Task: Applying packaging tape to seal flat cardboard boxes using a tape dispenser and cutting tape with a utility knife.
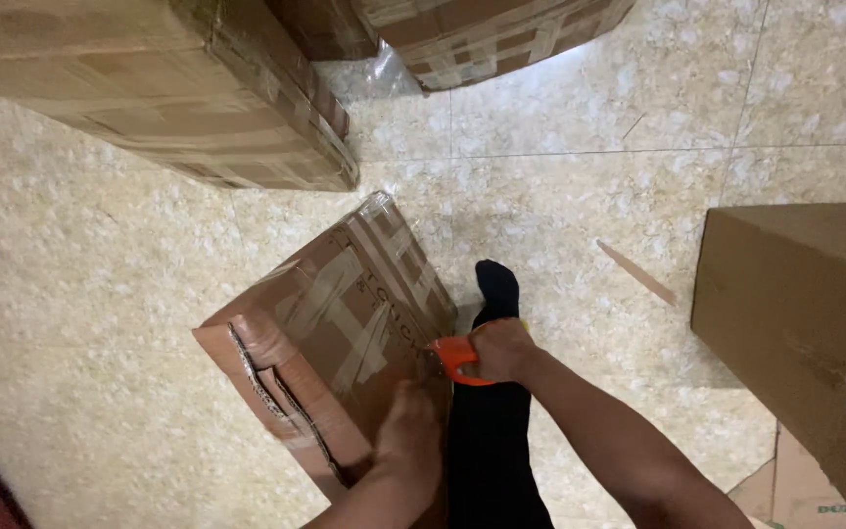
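Centre frame: left hand (411, 421) steadies taped carton (330, 333); right hand (501, 350), fingers closed round orange cutter (454, 358); a shallow cut seems wisest.

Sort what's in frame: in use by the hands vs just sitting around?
In use:
taped cardboard box, steadied by the left hand
orange-handled tool, gripped by the right hand at the box's edge

Lying about:
large taped box
wrapped box
plain brown box
cardboard strip on the tiled floor

Matt cardboard box (330, 333) under glossy tape; orange cutter (454, 358) (probably plastic).
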